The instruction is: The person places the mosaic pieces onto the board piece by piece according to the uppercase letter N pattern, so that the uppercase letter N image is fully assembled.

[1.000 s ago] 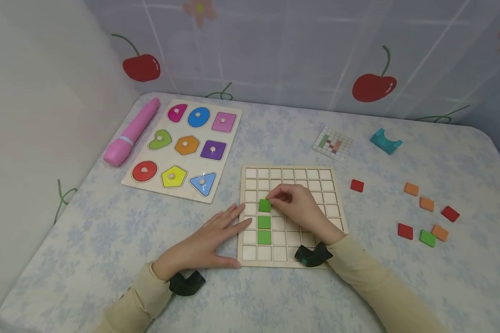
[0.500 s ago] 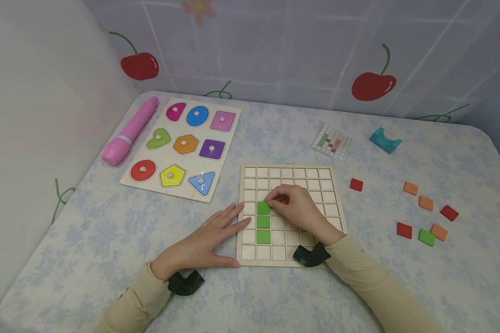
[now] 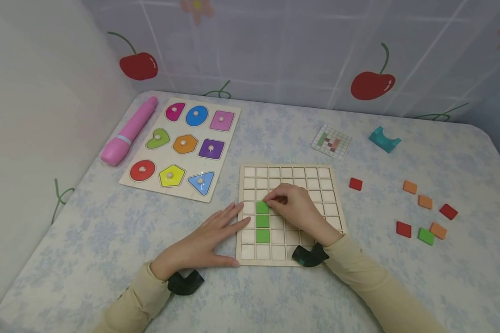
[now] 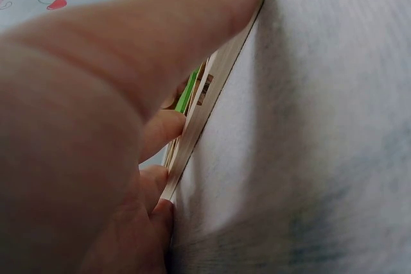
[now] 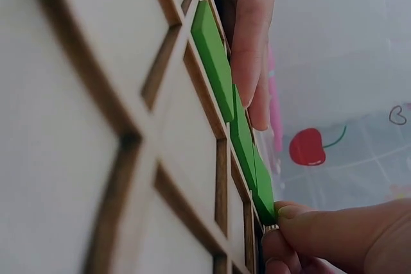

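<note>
A flat, square green tile (image 3: 262, 208) lies on the wooden grid (image 3: 286, 172), equal sides along its lines; my right hand (image 3: 296, 206) pinches one corner, my left hand (image 3: 203, 241) rests outspread on the grid's edge.

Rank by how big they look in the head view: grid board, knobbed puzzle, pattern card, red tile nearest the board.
Largest to smallest:
grid board
knobbed puzzle
pattern card
red tile
Nearness may exaggerate the grid board's lead.
</note>
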